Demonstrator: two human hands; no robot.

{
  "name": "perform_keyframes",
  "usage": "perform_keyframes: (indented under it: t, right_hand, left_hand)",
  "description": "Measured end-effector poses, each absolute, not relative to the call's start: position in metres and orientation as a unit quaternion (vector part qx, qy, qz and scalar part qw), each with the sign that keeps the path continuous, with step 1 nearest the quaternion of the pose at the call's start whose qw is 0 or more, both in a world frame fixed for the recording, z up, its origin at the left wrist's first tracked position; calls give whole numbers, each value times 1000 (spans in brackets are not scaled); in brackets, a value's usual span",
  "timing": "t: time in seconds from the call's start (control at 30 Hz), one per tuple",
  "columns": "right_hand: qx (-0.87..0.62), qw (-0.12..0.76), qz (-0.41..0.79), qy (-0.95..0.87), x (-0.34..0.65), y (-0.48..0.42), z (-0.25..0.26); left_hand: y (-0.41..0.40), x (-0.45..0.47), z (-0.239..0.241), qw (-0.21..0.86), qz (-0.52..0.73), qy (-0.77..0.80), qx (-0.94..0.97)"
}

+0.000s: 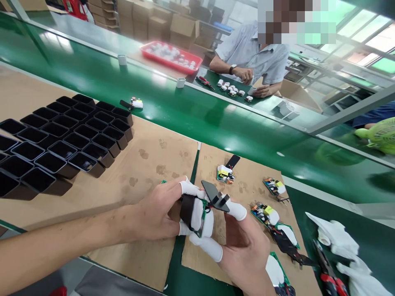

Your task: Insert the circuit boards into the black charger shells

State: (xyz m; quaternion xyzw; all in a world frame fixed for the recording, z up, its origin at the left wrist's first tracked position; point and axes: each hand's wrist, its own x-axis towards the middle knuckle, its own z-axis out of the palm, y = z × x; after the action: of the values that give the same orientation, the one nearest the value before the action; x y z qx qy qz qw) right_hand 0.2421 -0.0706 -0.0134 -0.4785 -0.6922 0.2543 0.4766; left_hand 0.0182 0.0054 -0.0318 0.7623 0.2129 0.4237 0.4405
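Small green circuit board point(202, 218) is up off the bench point(191, 284), long axis roughly upright. Left hand point(157, 213) is clamped on its left side, right hand point(247, 246) is pinching the black plug plate point(216, 197) against its top. Loose boards point(265, 213) lie just right of it, black housings point(61, 144) are well off to its left, and there's bare cardboard point(145, 164) behind it

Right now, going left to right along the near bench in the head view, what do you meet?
black housings → left hand → circuit board assembly held in both hands → right hand → white cloth heap
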Motion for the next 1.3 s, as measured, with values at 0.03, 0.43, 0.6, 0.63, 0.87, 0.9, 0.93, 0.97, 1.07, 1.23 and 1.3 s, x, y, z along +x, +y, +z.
perform_keyframes:
  t: [0.03, 0.43, 0.6, 0.63, 0.87, 0.9, 0.93, 0.97, 1.07, 1.23, 1.3]
  right_hand:
    - [-473, 472, 258, -698, 240, -69, -11]
    - [-453, 429, 299, -722, 233, -59, 7]
    - [-451, 443, 281, -722, 232, -61, 5]
    - [-449, 451, 276, -720, 233, -62, 4]
    - [-402, 563, 282, -665, 238, -69, 3]
    - [-398, 564, 287, -664, 238, -69, 5]
    - [-397, 562, 294, -663, 239, -68, 6]
    - [-401, 556, 302, -662, 238, -68, 6]
    - [-430, 529, 314, -661, 238, -69, 7]
    - [-434, 529, 299, -665, 238, -69, 5]
    - [-435, 523, 304, -666, 239, -68, 5]
  left_hand:
    - [5, 18, -33, 441, 426, 213, 761]
    - [4, 24, -39, 491, 419, 223, 730]
    - [5, 22, -38, 469, 429, 220, 740]
    - [5, 22, -38, 461, 435, 213, 744]
    - [9, 19, -31, 439, 432, 209, 760]
    - [9, 18, -30, 434, 432, 209, 763]
    - [9, 18, -30, 428, 431, 207, 767]
    - [9, 17, -31, 423, 429, 206, 771]
    - [7, 14, -35, 408, 420, 207, 784]
    - [7, 11, -36, 399, 393, 221, 798]
    - [7, 12, -33, 401, 398, 214, 797]
